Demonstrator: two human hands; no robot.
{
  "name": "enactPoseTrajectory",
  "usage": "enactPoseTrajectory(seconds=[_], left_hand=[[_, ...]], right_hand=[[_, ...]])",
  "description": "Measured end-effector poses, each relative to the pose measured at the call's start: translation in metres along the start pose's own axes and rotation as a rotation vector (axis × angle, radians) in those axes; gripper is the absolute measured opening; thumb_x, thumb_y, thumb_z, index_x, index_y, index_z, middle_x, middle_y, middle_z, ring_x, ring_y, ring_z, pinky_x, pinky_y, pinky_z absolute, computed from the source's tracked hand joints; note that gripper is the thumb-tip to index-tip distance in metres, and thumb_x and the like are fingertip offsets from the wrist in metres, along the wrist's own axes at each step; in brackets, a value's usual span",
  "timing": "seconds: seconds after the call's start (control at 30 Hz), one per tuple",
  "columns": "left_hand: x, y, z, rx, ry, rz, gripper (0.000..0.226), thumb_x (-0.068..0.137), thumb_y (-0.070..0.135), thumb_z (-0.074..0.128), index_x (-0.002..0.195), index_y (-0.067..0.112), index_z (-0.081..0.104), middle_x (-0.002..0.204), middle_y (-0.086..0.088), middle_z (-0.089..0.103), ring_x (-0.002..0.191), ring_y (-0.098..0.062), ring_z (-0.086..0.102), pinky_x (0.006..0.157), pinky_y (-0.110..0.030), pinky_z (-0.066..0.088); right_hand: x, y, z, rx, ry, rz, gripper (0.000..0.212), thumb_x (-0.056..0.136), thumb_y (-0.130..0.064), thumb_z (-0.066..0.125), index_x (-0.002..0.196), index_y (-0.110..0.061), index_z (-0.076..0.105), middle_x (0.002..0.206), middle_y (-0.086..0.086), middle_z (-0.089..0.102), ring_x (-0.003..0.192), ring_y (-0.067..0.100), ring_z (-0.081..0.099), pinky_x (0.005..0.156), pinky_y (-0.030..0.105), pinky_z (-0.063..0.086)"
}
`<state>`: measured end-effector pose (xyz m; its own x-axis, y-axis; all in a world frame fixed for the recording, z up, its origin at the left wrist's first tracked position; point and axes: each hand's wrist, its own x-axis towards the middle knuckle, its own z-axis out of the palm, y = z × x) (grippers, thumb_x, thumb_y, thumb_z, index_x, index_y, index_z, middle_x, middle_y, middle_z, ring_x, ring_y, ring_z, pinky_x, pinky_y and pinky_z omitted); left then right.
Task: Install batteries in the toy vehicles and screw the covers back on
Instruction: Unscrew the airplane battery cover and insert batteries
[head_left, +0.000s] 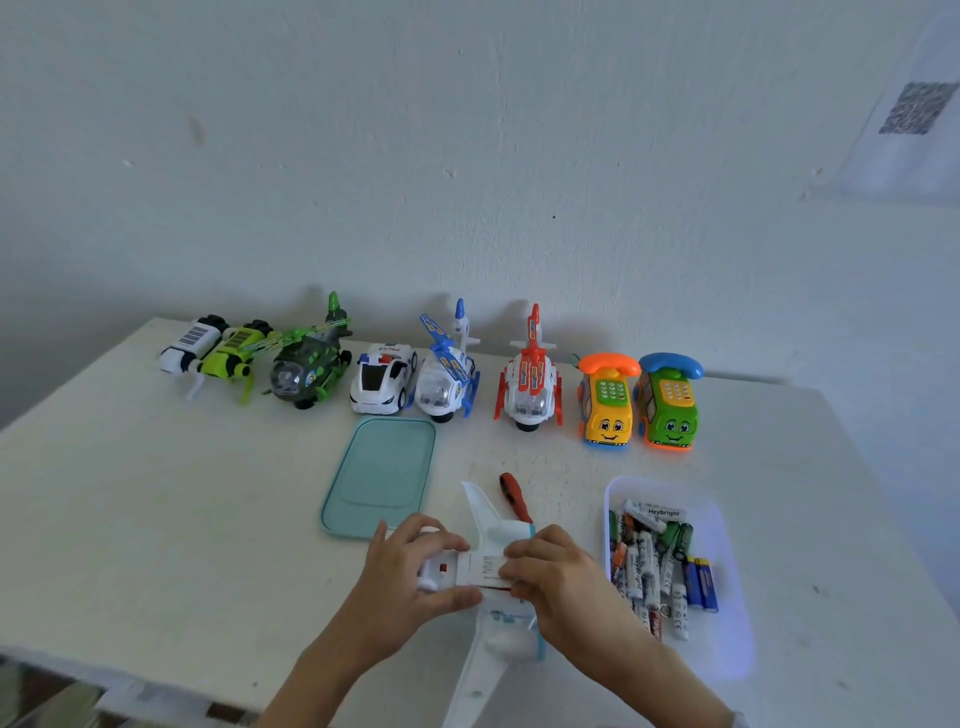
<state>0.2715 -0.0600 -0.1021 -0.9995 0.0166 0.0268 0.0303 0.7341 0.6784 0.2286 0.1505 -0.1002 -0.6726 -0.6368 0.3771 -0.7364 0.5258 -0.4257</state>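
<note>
A white toy plane (493, 530) lies belly-up at the table's near edge, with its wings pointing away from me and toward me. My left hand (410, 577) grips the plane's body from the left, thumb underneath. From the right, the fingers of my right hand (550, 571) curl onto the white battery area (480, 569) in the plane's belly. A red-handled screwdriver (514, 496) lies just behind the plane. To the right stands a white tray (727, 545) with several loose batteries (649, 566).
A teal lid (382, 473) lies left of the screwdriver. Along the wall stand several toys: a white and green robot toy (213, 348), a green helicopter (311, 364), a police car (382, 376), a blue helicopter (449, 374), a red helicopter (532, 379), and two phone cars (639, 400).
</note>
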Motion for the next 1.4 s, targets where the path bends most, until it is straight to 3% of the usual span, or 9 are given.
enactPoseTrajectory(seconds=[0.4,0.6,0.7,0.77,0.83,0.93,1.17,1.27,1.4], left_hand=[[-0.011,-0.017,-0.013,-0.02,0.102,-0.008,0.052,0.057,0.09,0.05,0.091,0.052,0.055,0.101,0.019,0.048,0.103,0.013,0.039,0.102,-0.048,0.035],[-0.014,-0.009,-0.013,0.127,0.043,0.018,0.071,0.06,0.096,0.02,0.111,0.054,0.046,0.119,0.037,0.037,0.119,0.024,0.023,0.116,-0.044,-0.005],[-0.014,-0.006,-0.015,0.216,0.002,0.049,0.071,0.06,0.094,0.021,0.119,0.057,0.039,0.125,0.039,0.032,0.126,0.021,0.013,0.111,-0.041,-0.022],[-0.013,-0.005,-0.014,0.268,-0.037,0.095,0.055,0.073,0.073,0.03,0.124,0.056,0.041,0.129,0.038,0.035,0.134,0.014,0.006,0.108,-0.044,-0.026],[-0.013,-0.006,-0.012,0.334,-0.045,0.168,0.047,0.081,0.056,0.04,0.127,0.051,0.042,0.13,0.034,0.044,0.138,0.009,0.011,0.111,-0.053,-0.019],[-0.013,-0.003,-0.007,0.503,0.02,0.305,0.043,0.083,0.056,0.046,0.124,0.043,0.047,0.119,0.03,0.056,0.127,0.002,0.039,0.108,-0.055,0.005],[-0.011,0.013,0.0,0.496,-0.03,0.331,0.034,0.086,0.051,0.038,0.116,0.041,0.047,0.105,0.024,0.066,0.089,0.004,0.064,0.099,-0.038,0.026],[-0.009,0.014,-0.002,0.47,-0.041,0.34,0.027,0.087,0.049,0.038,0.111,0.043,0.049,0.106,0.024,0.066,0.087,0.003,0.065,0.095,-0.036,0.029],[-0.006,0.012,-0.004,0.483,-0.056,0.36,0.026,0.086,0.046,0.038,0.108,0.045,0.051,0.104,0.022,0.067,0.084,0.0,0.066,0.09,-0.04,0.047]], right_hand=[[0.016,-0.009,0.017,0.039,-0.044,-0.067,0.018,0.067,-0.012,0.069,0.081,-0.024,0.072,0.089,-0.015,0.068,0.076,0.012,0.058,0.062,0.021,0.053],[0.03,-0.009,-0.015,0.209,-0.133,0.161,0.022,0.08,-0.036,0.067,0.097,-0.023,0.074,0.107,-0.011,0.067,0.098,0.006,0.057,0.088,0.016,0.042],[0.056,0.006,-0.032,0.303,0.025,0.345,0.008,0.084,-0.024,0.07,0.089,-0.019,0.074,0.088,-0.01,0.07,0.076,0.001,0.059,0.07,0.015,0.045],[0.073,0.022,-0.029,0.245,0.03,0.468,0.009,0.087,-0.021,0.066,0.092,-0.018,0.073,0.089,-0.006,0.07,0.072,0.003,0.059,0.066,0.019,0.045],[0.084,0.037,-0.017,0.122,-0.115,0.575,0.02,0.09,-0.025,0.061,0.108,-0.017,0.066,0.105,-0.001,0.067,0.082,0.011,0.06,0.069,0.023,0.046],[0.089,0.046,0.0,0.002,-0.318,0.654,0.04,0.09,-0.027,0.061,0.125,-0.012,0.051,0.118,0.008,0.057,0.097,0.022,0.058,0.073,0.026,0.045],[0.088,0.048,0.018,0.001,-0.371,0.682,0.039,0.09,-0.013,0.055,0.127,-0.008,0.044,0.11,0.012,0.06,0.086,0.022,0.057,0.072,0.031,0.049],[0.087,0.041,0.002,0.052,-0.238,0.67,0.037,0.086,-0.011,0.055,0.122,-0.009,0.046,0.102,0.009,0.059,0.085,0.027,0.059,0.07,0.037,0.049],[0.077,0.016,-0.035,0.247,0.135,0.575,0.017,0.084,-0.009,0.051,0.101,-0.014,0.049,0.077,0.005,0.051,0.063,0.019,0.044,0.053,0.03,0.037]])
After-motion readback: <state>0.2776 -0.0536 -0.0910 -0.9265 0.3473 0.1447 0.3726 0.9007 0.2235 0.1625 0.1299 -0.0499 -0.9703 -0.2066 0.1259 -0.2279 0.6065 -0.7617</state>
